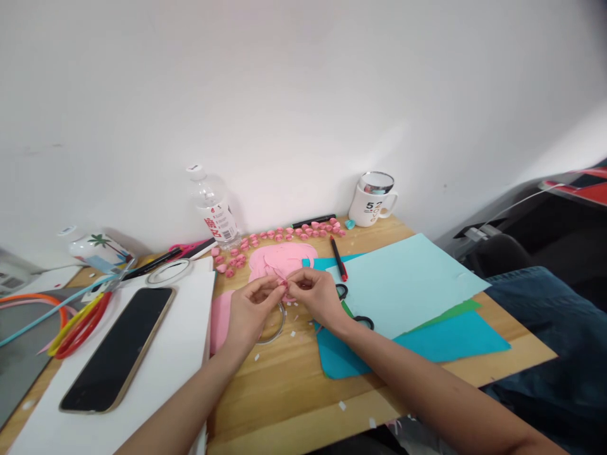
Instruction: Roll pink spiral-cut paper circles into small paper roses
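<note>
My left hand point(253, 308) and my right hand point(317, 294) meet over the middle of the wooden table, both pinching one small pink paper piece point(284, 284) between their fingertips. Just behind them lies a pile of pink paper cutouts point(275, 258). Several small rolled pink pieces point(279, 234) stand in rows along the wall side. A roll of tape point(277, 328) lies flat, partly under my left hand. Black-handled scissors point(364, 322) show beside my right wrist, partly covered by paper and my arm.
Light blue sheets point(412, 284) and a red pen point(339, 259) lie right. A mug point(372, 201) and a clear bottle point(218, 212) stand by the wall. On white paper point(184, 354) at left rest a phone point(118, 347) and red-yellow scissors point(85, 322).
</note>
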Demonstrator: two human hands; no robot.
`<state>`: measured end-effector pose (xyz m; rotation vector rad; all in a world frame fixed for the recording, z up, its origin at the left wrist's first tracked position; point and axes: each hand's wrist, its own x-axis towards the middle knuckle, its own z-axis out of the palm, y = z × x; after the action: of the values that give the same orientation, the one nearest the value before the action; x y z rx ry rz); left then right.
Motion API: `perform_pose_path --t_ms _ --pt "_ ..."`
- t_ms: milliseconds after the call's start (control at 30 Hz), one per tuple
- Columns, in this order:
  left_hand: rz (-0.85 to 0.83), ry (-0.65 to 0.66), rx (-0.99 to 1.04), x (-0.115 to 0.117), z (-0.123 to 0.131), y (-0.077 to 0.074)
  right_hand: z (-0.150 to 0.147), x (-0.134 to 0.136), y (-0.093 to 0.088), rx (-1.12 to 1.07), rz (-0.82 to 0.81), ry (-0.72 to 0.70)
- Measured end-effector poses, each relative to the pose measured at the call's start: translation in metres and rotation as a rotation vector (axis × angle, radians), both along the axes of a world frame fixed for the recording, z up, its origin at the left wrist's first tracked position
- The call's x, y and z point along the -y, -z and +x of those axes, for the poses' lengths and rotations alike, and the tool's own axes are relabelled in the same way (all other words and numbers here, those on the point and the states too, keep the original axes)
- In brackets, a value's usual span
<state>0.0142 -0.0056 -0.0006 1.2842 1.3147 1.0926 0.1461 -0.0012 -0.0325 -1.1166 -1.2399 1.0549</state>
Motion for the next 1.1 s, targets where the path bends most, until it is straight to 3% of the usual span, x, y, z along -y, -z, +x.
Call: perform_pose_path --t_ms 333,600,1100 --pt "0.136 0.009 -0.151 0.001 -0.002 0.000 -0.001 0.004 -0.005 0.272 0.216 0.041" --pt "0.130 0.017 -0.135 0.001 -0.001 0.004 -0.002 0.003 -0.003 0.358 0.364 0.080" --pt "0.168 0.016 -0.133 0.001 -0.003 0.015 -0.004 0.005 -0.005 0.343 0.376 0.101"
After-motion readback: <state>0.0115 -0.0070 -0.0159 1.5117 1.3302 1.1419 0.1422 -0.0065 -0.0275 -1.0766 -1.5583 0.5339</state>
